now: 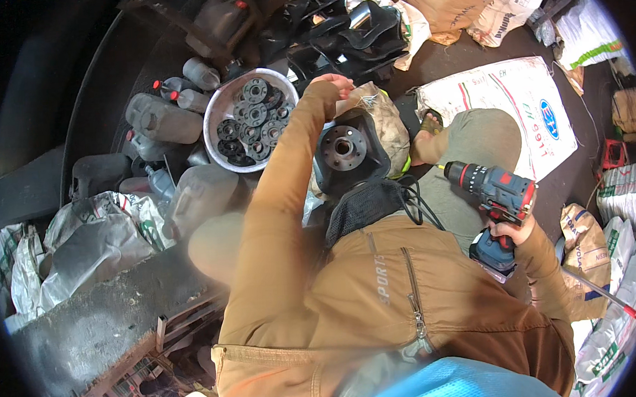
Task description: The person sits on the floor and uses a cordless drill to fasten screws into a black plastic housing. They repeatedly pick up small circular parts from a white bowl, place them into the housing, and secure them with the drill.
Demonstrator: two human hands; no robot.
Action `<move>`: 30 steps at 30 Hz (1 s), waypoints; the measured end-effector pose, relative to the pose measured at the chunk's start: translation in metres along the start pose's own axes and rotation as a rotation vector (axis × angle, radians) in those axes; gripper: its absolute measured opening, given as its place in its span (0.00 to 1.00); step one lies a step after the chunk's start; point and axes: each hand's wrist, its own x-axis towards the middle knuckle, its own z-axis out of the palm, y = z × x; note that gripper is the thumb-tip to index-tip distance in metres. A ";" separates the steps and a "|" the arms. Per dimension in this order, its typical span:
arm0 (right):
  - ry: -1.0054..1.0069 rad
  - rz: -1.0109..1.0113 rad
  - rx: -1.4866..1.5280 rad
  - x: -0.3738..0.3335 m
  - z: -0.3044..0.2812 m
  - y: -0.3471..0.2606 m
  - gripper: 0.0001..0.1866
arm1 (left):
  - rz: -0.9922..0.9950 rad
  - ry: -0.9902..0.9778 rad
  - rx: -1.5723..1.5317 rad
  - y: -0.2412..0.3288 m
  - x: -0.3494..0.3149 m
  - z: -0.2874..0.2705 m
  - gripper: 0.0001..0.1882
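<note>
My right hand [514, 231] is wrapped round the grip of a dark grey and red cordless drill [494, 189], whose yellow-tipped bit points left. Between my legs is a black, square-edged moulded part [372, 165] with a round dark flange [343, 147] seated on it; the flange has a centre hole and smaller holes around it. My left hand [336, 85] reaches beyond that part, beside a pale, stained bag [384, 116]. Its fingers look curled together, and what they hold, if anything, is hidden.
A whitish basin [212, 148] of similar flanges [256, 91] stands left of my left forearm. Black curved parts [374, 34] are piled ahead. Grey jugs [163, 117] crowd the left, above a dark bench [116, 324]. A white sack [499, 92] lies flat on the right.
</note>
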 end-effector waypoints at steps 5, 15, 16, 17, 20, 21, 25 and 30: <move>0.018 -0.105 -0.119 0.001 0.003 -0.056 0.14 | 0.116 -0.037 -0.462 0.013 -0.112 0.017 0.17; -0.100 -0.666 -0.689 0.030 0.050 -0.131 0.11 | 0.116 -0.127 -0.889 -0.013 -0.206 0.039 0.12; -0.114 -0.669 -0.715 0.030 0.053 -0.136 0.10 | 0.137 -0.151 -0.889 -0.013 -0.207 0.036 0.12; -0.127 -0.667 -0.740 0.028 0.056 -0.140 0.10 | 0.154 -0.182 -0.890 -0.012 -0.208 0.033 0.11; -0.125 -0.711 -0.805 0.025 0.064 -0.150 0.11 | 0.192 -0.264 -0.884 -0.013 -0.209 0.025 0.11; -0.141 -0.800 -0.847 0.027 0.066 -0.154 0.12 | 0.201 -0.276 -0.875 -0.014 -0.210 0.024 0.11; -0.156 -0.462 -0.659 0.027 0.073 -0.164 0.15 | 0.211 -0.302 -0.869 -0.016 -0.214 0.023 0.11; -0.190 -0.570 -0.886 0.028 0.077 -0.175 0.15 | 0.304 -0.342 -0.930 -0.015 -0.217 0.022 0.11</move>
